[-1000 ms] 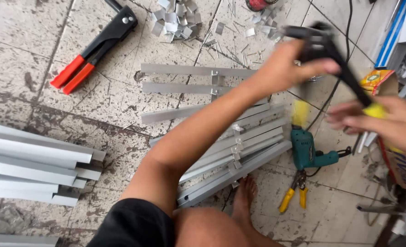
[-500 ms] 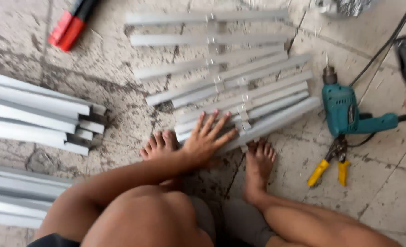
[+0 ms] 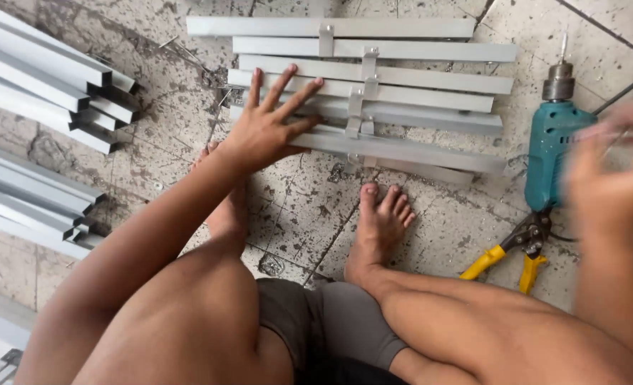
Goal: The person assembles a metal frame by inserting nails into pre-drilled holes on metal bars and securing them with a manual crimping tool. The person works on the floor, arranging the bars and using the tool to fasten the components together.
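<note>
Two bare hands over a fan of aluminium slats

Several grey aluminium slats (image 3: pixel 402 85) lie side by side on the tiled floor (image 3: pixel 295 207), joined across their middle by small metal brackets (image 3: pixel 363 93). They spread from the centre of the view toward twelve and two o'clock.

The left hand (image 3: pixel 266 128) rests on the left ends of these slats, at about eleven o'clock from the picture's centre. Its grip is spread wide: all five fingers (image 3: pixel 291 89) are splayed flat and pinch nothing. The fingertips lie on the upper slats, and the heel of the palm sits over the end of the lowest one, so the slats run out from under the hand toward three o'clock.

The right hand (image 3: pixel 612 178) is at three o'clock, blurred by motion. Whether its grip is spread or pressed together, I cannot tell. It hangs just beside a teal electric drill (image 3: pixel 552 157), which lies on the floor with its bit pointing to twelve o'clock. At six o'clock from the drill, touching its lower end, lie snips with yellow handles (image 3: pixel 505 257).

The person sits on the floor, with the right foot (image 3: pixel 381 228) just below the lowest slat and the left foot (image 3: pixel 220 207) partly hidden under the left forearm. At nine to ten o'clock, well apart from the slats, lie stacks of grey metal channels (image 3: pixel 45 85).
</note>
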